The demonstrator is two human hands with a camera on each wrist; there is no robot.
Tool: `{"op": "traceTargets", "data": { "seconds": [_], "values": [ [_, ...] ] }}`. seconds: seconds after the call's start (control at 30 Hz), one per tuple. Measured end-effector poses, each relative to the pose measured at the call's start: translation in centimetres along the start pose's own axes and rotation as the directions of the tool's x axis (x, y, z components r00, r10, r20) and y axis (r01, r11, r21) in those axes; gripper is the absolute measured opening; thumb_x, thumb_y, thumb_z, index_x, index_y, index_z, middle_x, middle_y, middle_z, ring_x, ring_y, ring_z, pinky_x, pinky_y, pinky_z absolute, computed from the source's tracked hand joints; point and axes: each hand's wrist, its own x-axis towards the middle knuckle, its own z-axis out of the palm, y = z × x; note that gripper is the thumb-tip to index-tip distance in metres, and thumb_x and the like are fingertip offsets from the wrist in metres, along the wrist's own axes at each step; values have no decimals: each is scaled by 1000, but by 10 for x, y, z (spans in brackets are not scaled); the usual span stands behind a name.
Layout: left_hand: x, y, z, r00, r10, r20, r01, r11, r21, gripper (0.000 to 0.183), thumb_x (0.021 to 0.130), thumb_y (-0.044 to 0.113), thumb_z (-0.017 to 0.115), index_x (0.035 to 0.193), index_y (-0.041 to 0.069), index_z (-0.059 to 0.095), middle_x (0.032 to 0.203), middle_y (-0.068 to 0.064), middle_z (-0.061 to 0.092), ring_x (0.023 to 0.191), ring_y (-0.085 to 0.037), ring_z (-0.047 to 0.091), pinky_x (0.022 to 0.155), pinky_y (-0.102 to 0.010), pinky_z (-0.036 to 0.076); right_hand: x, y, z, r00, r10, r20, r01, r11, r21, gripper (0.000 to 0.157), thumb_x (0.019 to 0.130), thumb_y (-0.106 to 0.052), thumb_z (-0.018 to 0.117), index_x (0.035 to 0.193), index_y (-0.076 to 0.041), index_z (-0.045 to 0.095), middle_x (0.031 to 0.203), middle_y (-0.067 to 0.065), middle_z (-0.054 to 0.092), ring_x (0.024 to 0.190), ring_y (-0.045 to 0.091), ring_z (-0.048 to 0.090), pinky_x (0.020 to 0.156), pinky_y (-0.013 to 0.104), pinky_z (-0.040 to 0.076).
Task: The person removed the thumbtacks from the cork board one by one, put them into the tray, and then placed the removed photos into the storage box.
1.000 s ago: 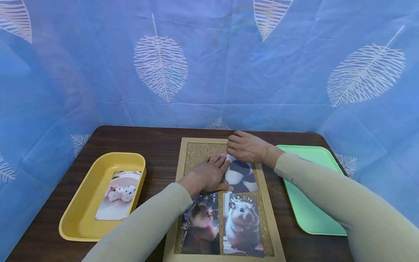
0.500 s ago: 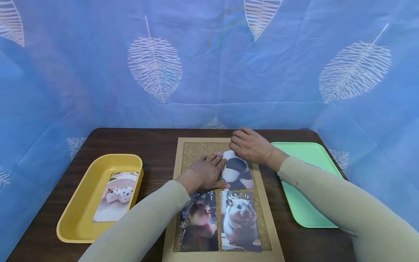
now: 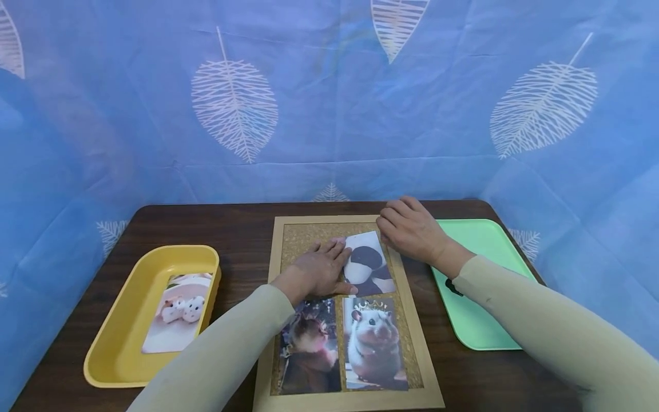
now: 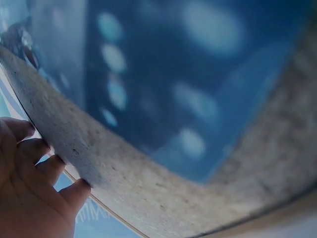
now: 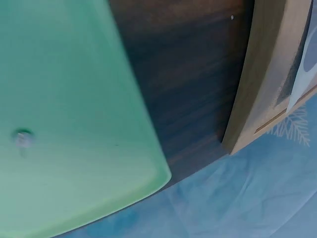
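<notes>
A black-and-white photo print [image 3: 363, 266] lies at the upper right of a wood-framed corkboard [image 3: 278, 269]. My left hand [image 3: 319, 269] rests flat along its left edge, fingers extended. In the left wrist view, the left hand's fingertips [image 4: 77, 191] touch the cork. My right hand [image 3: 412, 232] is over the board's right rim, beside the print's top right corner. Its fingers are bent, and their tips are hidden; the right wrist view does not show this hand. Below lie a dark pink-lit photo [image 3: 311, 349] and a crowned-hamster photo [image 3: 374, 346].
On the left stands a yellow tray [image 3: 110, 326] with a photo of two small round animals [image 3: 177, 315] inside. A green tray [image 3: 479, 315] lies on the right; a small pin-like piece [image 5: 23, 138] is in it. A blue leaf-patterned curtain [image 3: 309, 103] hangs behind the dark table.
My right hand has moved right from over the print's top edge, exposing its upper corner. The left hand stays on the board. The whole view has shifted slightly.
</notes>
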Motion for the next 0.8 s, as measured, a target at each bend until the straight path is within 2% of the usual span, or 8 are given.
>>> {"op": "traceTargets", "data": {
  "seconds": [0.1,0.27,0.5,0.67,0.8],
  "values": [
    [-1,1,0,1000,4,-4,-4,1000,-22,98,100,80,35,172,19,9,179,-5,4,166,-23,3,133,-51,13,-9,1,-6,999,38,-35,-37,999,23,33,111,-19,36,97,-4,62,100,12,69,99,33,62,89,49,52],
    [-1,-1,-1,1000,1,-6,-2,999,-47,97,101,78,37,172,18,9,179,-6,4,166,-24,4,133,-51,12,-26,6,-13,993,112,-43,-110,992,57,27,109,-17,41,97,-2,61,98,14,67,98,37,62,88,53,51],
    [-2,-2,-2,1000,5,-11,-6,998,-58,98,100,78,38,171,17,10,179,-7,5,166,-24,5,133,-52,12,-56,14,-25,971,230,-67,-226,972,68,28,107,-16,45,96,0,64,91,18,66,93,42,63,82,58,49],
    [-1,-1,0,1000,2,-15,-3,999,-51,98,100,78,38,172,18,10,179,-6,5,166,-23,5,133,-52,12,-78,17,-35,952,305,-40,-302,951,68,29,105,-15,43,91,2,61,89,21,65,92,45,61,80,60,46],
    [0,0,0,1000,3,-12,-4,999,-40,98,99,79,38,172,18,10,179,-6,5,166,-23,5,133,-52,13,-97,18,-41,935,355,18,-355,933,54,30,103,-18,44,89,2,61,87,22,63,91,46,59,81,61,44]
  ]
}}
